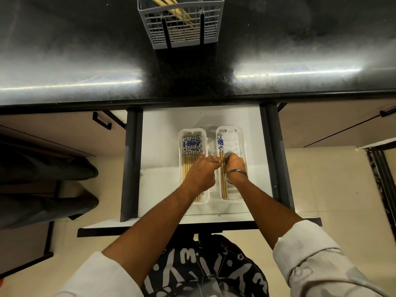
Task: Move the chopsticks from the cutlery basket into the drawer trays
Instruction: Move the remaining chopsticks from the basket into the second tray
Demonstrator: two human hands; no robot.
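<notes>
Chopsticks [222, 168] in right tray [240, 133]: long axis 12-to-6. Right hand [235, 165], fingers curled, seems to grip them; left hand [201, 172], fingers extended, touches them from 9. Remaining chopsticks in cutlery basket [182, 28], 12 o'clock, well apart.

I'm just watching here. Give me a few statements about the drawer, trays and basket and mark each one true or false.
1. The drawer is open. True.
2. The basket is empty. False: chopsticks remain in it.
3. The left tray holds more chopsticks than the right tray. True.
4. Both hands are over the counter. False: the left hand and right hand are down at the trays.
5. The right wrist wears a bangle. True.
</notes>
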